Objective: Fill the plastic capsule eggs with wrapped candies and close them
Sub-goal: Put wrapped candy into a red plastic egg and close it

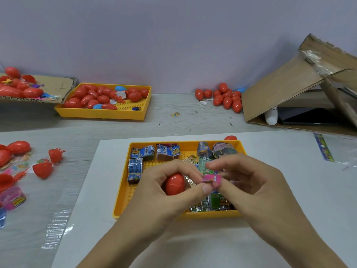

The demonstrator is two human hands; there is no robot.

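- Far left of the table (193, 117): opened red egg halves (43, 169) lie apart, presumably awaiting filling.
- My left hand (164, 192): grip curled round a red capsule egg (174, 183), held over the near yellow tray (123, 190); whether it is open I cannot tell.
- Between my hands: a pink wrapped candy (212, 179), pinched at thumb and fingertips.
- My right hand (249, 182): grip closed on that candy, just beside the egg, likely ready for insertion.
- Far right: closed red eggs (226, 98) piled, well apart.
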